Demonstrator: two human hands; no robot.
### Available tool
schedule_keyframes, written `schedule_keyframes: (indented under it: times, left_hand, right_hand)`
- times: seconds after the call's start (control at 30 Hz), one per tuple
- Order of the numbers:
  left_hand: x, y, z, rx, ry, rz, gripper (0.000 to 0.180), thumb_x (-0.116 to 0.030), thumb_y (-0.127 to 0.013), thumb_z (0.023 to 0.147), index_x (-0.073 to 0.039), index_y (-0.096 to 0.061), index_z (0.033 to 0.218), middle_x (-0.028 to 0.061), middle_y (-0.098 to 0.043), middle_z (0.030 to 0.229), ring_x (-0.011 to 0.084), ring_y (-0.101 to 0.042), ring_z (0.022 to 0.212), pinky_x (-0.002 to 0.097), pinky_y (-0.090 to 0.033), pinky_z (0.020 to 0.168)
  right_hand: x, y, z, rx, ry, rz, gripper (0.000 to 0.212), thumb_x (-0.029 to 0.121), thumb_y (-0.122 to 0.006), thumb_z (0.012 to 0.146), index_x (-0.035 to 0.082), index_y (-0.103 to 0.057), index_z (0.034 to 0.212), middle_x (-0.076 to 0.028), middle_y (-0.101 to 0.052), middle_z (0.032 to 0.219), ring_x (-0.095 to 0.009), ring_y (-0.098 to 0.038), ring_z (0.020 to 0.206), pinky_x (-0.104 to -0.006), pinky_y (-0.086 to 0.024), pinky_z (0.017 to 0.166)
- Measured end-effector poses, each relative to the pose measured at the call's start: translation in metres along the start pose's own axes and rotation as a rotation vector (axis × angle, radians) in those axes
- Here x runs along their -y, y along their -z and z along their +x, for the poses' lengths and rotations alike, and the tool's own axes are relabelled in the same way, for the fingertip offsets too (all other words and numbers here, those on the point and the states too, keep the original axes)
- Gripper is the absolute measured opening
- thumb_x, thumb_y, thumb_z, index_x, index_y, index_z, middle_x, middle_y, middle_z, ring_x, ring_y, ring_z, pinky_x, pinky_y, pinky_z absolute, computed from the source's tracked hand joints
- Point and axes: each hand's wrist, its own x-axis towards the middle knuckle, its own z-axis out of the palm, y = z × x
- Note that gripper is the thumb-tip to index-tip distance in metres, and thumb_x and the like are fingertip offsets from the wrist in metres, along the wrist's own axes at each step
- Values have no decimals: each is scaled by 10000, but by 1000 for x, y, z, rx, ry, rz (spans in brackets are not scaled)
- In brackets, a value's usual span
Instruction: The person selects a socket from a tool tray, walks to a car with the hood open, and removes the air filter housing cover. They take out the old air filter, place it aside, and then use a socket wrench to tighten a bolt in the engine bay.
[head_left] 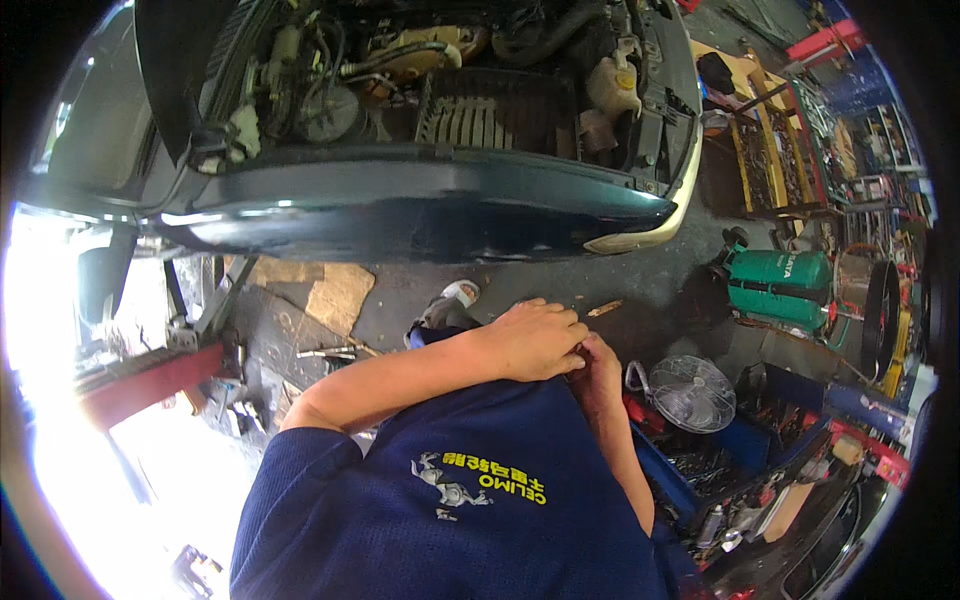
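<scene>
My left hand reaches across in front of my dark blue shirt and meets my right hand near my waist. The fingers of both hands are curled in and touch each other. Whatever lies between them, if anything, is hidden by the left hand and the fingers. Beyond the hands stands a car with a dark glossy fender, apart from both hands. Its engine bay is uncovered, showing hoses, a ribbed black box and a whitish fluid tank.
On the right stand a green tank, a round wire-caged fan and a blue tool chest full of tools. A red lift arm is at the left. Cardboard and loose tools lie on the floor. A wooden-topped bench stands far right.
</scene>
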Motion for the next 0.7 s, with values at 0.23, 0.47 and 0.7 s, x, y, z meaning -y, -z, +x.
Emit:
schedule_keyframes:
  times: [0.23,0.47,0.7]
  left_hand:
    - [27,25,-21,150,-119,6,372,-374,-659,984,-64,-685,1189,182,-690,1040,398,-662,1030,502,-517,892]
    - [25,22,-6,423,-386,28,304,-347,-685,980,-51,-728,1034,167,-694,1016,372,-667,1003,473,-534,893]
    - [-15,-12,16,552,-708,40,269,-285,-686,964,-39,-714,860,172,-691,938,380,-675,943,484,-542,819]
  right_hand:
    - [-55,-51,5,-176,130,-80,185,232,-642,1006,64,-695,951,-25,-650,838,-145,-583,727,-292,-464,669]
    - [-109,-57,-23,-345,214,268,201,266,-657,1030,70,-671,986,-5,-606,795,-120,-553,687,-270,-443,615]
    - [-141,-31,-66,-447,336,483,207,278,-660,1018,72,-675,1001,-35,-667,875,-149,-621,722,-291,-513,648]
